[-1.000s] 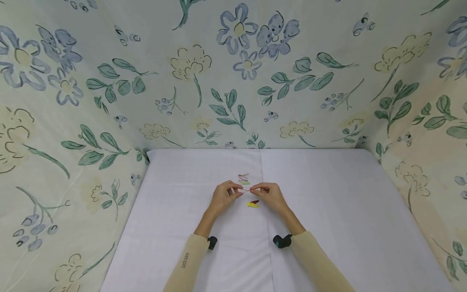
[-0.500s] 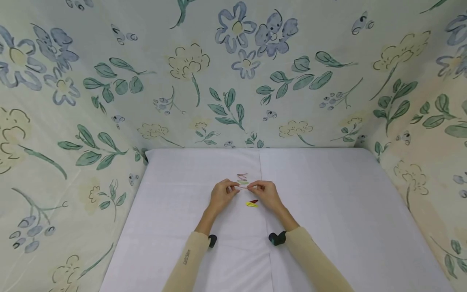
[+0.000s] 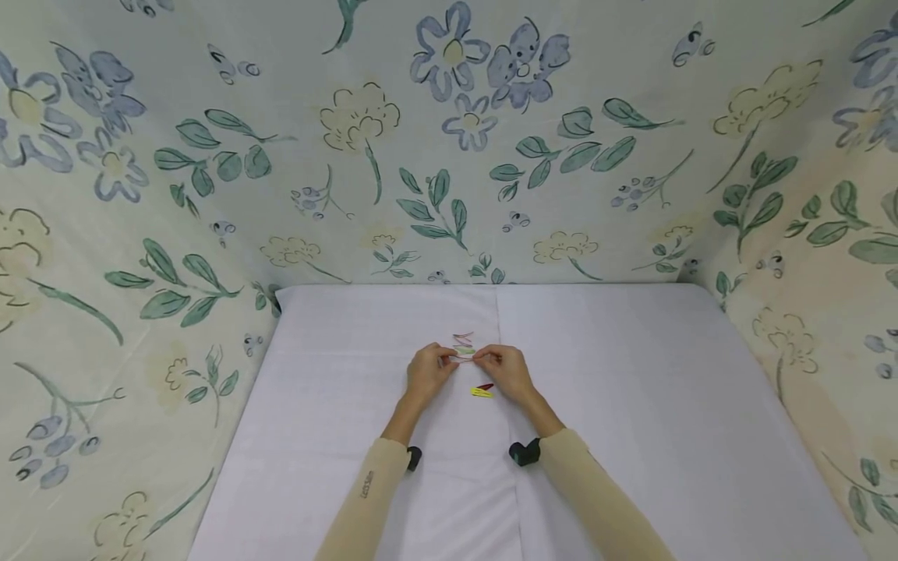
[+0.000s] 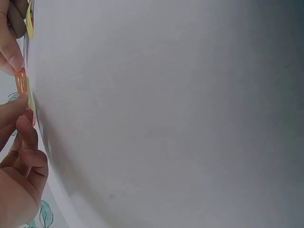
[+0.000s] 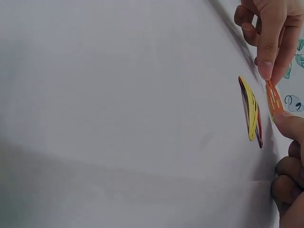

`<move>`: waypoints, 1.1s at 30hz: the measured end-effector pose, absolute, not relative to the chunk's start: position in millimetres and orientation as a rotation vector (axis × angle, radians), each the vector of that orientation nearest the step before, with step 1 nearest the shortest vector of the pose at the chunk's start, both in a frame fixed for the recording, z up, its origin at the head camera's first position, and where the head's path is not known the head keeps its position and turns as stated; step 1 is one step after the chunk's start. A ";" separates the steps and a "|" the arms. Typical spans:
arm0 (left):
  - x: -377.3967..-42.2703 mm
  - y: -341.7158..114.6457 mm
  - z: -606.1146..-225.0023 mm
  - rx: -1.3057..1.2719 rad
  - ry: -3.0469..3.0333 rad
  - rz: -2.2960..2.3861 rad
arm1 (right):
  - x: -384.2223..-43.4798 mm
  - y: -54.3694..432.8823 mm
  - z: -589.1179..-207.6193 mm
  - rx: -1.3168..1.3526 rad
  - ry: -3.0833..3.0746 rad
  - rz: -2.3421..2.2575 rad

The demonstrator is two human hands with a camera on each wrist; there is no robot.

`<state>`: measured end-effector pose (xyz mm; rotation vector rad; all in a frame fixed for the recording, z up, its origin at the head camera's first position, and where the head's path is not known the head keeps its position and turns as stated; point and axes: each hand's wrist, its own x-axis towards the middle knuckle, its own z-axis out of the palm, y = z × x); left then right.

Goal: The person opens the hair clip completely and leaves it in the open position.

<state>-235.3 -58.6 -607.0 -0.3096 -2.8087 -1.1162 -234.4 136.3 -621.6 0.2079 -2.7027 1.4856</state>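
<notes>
An orange snap hair clip [image 5: 274, 98] is stretched between both hands above the white cloth. My left hand [image 3: 429, 372] pinches one end with thumb and fingertip. The opposite end is pinched by my right hand [image 3: 508, 373]. In the left wrist view the orange clip shows its slotted face between the fingertips of both hands. Closer to me lie a yellow hair clip [image 3: 482, 393] and a dark red hair clip [image 3: 486, 386], overlapping. Just beyond the hands, a green hair clip [image 3: 464, 350] and several pinkish-red clips [image 3: 463, 338] lie in a column.
The table [image 3: 617, 405] is covered in white cloth with a seam down its middle. Floral fabric [image 3: 365, 156] hangs behind it and at both sides. Dark wrist cameras [image 3: 525, 453] sit at the sleeve cuffs.
Both hands have shifted slightly away from me, bringing the orange hair clip closer to the green one. The forearms have drawn a little nearer each other; both pinches stay in place.
</notes>
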 end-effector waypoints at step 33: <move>-237.8 -61.3 -606.4 -0.294 -2.871 -1.172 | -235.0 132.6 -628.7 0.086 -2.686 1.501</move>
